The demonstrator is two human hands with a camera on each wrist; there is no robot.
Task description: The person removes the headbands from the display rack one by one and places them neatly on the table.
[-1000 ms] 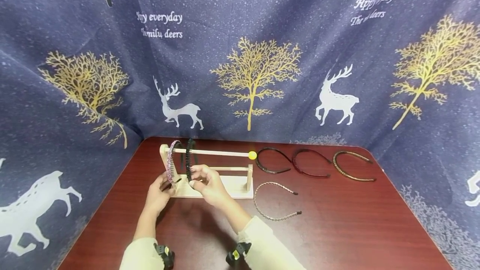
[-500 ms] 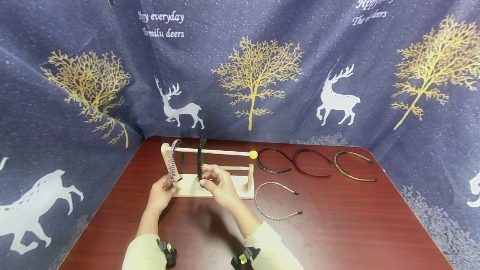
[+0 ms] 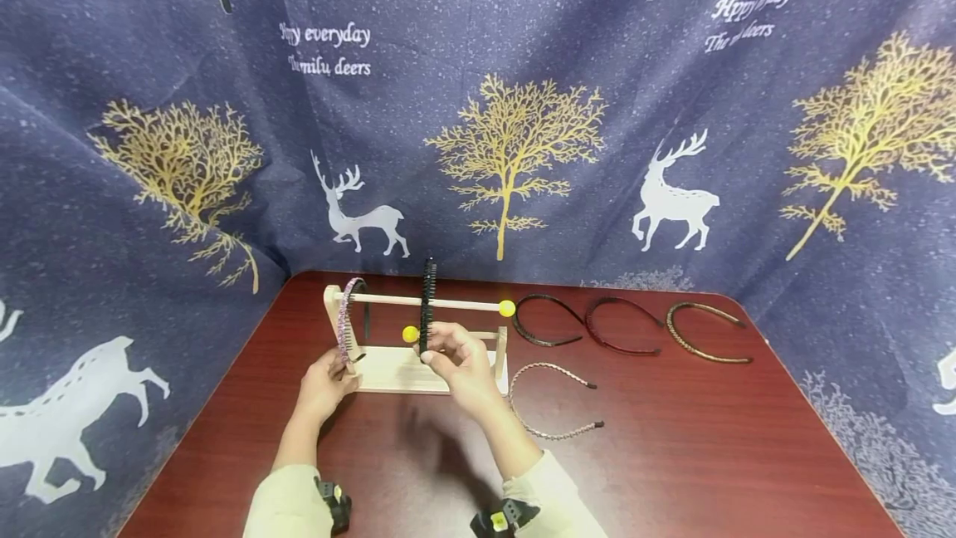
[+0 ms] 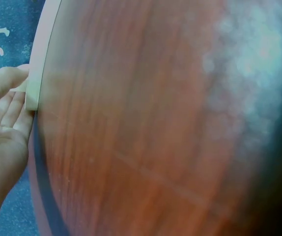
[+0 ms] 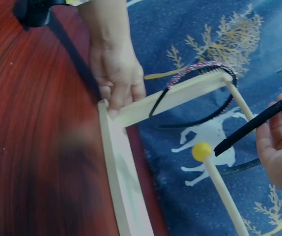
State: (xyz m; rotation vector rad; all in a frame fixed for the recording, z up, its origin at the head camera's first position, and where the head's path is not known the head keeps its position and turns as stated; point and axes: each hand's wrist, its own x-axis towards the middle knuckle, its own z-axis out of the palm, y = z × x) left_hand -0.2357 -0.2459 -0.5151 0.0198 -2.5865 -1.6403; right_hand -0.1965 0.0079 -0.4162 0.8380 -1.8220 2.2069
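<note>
In the head view, my right hand (image 3: pixel 465 368) pinches the lower end of a black toothed headband (image 3: pixel 427 305), which stands upright around the upper rod of a wooden stand (image 3: pixel 388 372). The right wrist view shows the same headband (image 5: pixel 254 127) between the fingers and thumb, one tip close to a yellow ball (image 5: pixel 201 152). My left hand (image 3: pixel 321 387) grips the left end of the stand's base; the left wrist view shows its thumb and fingers about the pale wood (image 4: pixel 42 59). A pink glittery headband (image 3: pixel 343 324) hangs at the upper rod's left end.
Right of the stand lie a braided light headband (image 3: pixel 548 437), a black headband (image 3: pixel 548 344), a dark red headband (image 3: pixel 623 349) and a gold headband (image 3: pixel 702 353) on the red-brown table (image 3: pixel 709 455). A yellow ball (image 3: pixel 507 309) caps the upper rod. A patterned blue cloth (image 3: pixel 448 214) stands behind.
My right hand has moved the black headband rightward along the upper rod, away from the pink one. The lower rod's yellow ball now shows left of it. My left hand stays at the base.
</note>
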